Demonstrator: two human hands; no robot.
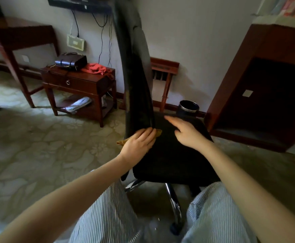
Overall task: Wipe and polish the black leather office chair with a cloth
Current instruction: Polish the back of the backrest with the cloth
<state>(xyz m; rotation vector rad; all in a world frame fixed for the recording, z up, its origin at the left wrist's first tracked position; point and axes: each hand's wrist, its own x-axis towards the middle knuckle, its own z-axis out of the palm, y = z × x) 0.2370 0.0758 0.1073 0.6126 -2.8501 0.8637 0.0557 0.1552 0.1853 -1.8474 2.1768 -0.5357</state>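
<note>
Black leather chair [171, 158] stands on patterned carpet [47, 137], right before person's knees. Left hand [138, 142] lies flat, fingers straight, pressing ochre cloth [158, 132] onto seat at foot of backrest [136, 76]. Right hand [185, 131] rests on seat, fingers extended, holding nothing. Dark bin [189, 106] sits behind chair, near wall.

**lurker:** what's the room like on your feed?

**me:** I've got a plain pale wall [204, 41] at the back and a beige flower-patterned carpet [47, 141] underfoot. A small dark reddish wooden side table with one ring-pull drawer [76, 83] stands against the wall. It has a dark leather bag [70, 62] and a crumpled red rag [96, 68] on top, and folded papers [81, 103] on its lower shelf.

**lurker:** and over on the right?

**me:** a big reddish-brown wooden cabinet [274, 50], with a round black bin with a shiny rim [188, 106] by the wall near it. The light's pretty dim.
</note>
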